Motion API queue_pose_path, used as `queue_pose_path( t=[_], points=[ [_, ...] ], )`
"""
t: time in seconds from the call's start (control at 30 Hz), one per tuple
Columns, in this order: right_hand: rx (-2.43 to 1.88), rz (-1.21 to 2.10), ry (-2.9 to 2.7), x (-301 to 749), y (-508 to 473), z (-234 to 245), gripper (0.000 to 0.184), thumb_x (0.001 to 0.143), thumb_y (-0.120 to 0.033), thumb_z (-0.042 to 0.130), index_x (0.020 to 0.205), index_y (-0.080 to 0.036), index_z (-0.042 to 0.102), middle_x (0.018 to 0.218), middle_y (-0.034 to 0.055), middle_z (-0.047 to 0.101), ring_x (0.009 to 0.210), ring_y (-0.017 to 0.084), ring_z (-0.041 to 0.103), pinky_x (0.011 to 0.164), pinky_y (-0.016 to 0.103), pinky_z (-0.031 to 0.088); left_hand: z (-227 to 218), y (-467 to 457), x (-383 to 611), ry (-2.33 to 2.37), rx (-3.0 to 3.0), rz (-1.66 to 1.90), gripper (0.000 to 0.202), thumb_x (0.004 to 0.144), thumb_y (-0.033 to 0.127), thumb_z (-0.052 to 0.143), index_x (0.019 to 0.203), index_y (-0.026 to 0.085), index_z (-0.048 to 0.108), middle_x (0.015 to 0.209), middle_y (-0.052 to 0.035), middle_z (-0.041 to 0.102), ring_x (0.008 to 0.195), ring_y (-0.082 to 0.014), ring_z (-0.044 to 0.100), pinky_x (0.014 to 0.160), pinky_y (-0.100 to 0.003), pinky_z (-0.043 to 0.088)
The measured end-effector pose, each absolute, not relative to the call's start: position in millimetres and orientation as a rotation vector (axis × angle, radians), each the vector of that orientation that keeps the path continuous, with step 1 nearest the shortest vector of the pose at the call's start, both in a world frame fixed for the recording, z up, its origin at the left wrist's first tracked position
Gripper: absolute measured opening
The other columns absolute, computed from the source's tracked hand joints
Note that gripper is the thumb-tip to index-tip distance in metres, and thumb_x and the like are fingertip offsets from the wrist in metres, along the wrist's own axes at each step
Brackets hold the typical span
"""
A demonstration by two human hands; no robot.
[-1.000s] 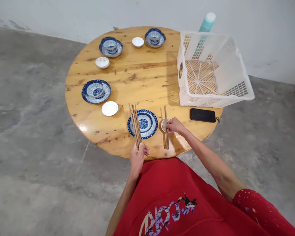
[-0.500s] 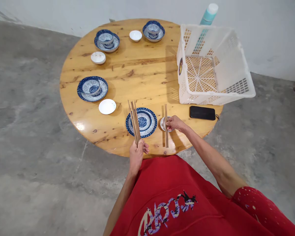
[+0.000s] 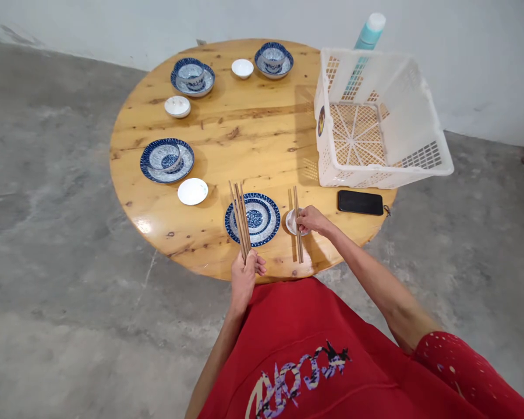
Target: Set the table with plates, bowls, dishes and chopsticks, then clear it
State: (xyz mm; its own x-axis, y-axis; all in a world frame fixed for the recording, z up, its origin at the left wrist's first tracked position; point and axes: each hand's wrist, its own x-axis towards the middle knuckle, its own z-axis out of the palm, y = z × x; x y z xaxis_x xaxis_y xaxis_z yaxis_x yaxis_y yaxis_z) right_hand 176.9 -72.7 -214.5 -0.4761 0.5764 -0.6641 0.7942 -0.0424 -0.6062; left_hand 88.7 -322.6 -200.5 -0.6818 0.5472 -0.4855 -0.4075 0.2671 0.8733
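My left hand (image 3: 245, 272) is closed around the lower ends of several wooden chopsticks (image 3: 240, 215), which point away from me. They pass in front of a blue-and-white plate (image 3: 274, 220) with a matching bowl (image 3: 254, 218) on it. My right hand (image 3: 312, 220) pinches a pair of chopsticks (image 3: 300, 247) near the middle. That pair is held over a small white dish (image 3: 290, 222), which it and my fingers partly cover. Whether the pair touches the dish I cannot tell.
A white plastic basket (image 3: 384, 174) stands at the right of the round wooden table (image 3: 253, 148), with a black phone (image 3: 360, 202) before it. A turquoise bottle (image 3: 368, 36) is behind. More bowls on plates (image 3: 182, 166) and small white dishes (image 3: 193, 191) line the left and far edges.
The view has shifted slightly, so everything sits a little lower. The right-hand chopsticks have tilted slightly, with their near ends moving right. Both hands keep their hold.
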Motion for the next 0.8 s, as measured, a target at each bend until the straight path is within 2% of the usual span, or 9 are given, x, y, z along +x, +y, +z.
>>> queue_pose_path(
  t=[0.37,0.8],
  points=[
    [1.387,-1.362,2.106,172.3,-68.6,-203.8,0.020,0.072,-0.005,0.058,0.053,-0.014,0.058,0.046,0.0025,0.060,0.045,0.012,0.057,0.049,0.019,0.047,-201.5,-329.3,90.8,1.746,0.104,1.532,0.025,0.085,0.043,0.055,0.083,0.018,0.051,0.064,0.0020,0.063,0.045,-0.0106,0.057,0.043,-0.022,0.044],
    [1.523,-1.494,2.018,172.3,-77.7,-203.8,0.018,0.073,-0.007,0.060,0.056,-0.014,0.059,0.046,0.0019,0.060,0.047,0.013,0.059,0.053,0.019,0.050,-199.2,-332.5,91.6,1.751,0.103,1.537,0.027,0.085,0.046,0.056,0.084,0.019,0.051,0.065,0.0019,0.062,0.046,-0.0107,0.057,0.044,-0.022,0.044]
  ],
)
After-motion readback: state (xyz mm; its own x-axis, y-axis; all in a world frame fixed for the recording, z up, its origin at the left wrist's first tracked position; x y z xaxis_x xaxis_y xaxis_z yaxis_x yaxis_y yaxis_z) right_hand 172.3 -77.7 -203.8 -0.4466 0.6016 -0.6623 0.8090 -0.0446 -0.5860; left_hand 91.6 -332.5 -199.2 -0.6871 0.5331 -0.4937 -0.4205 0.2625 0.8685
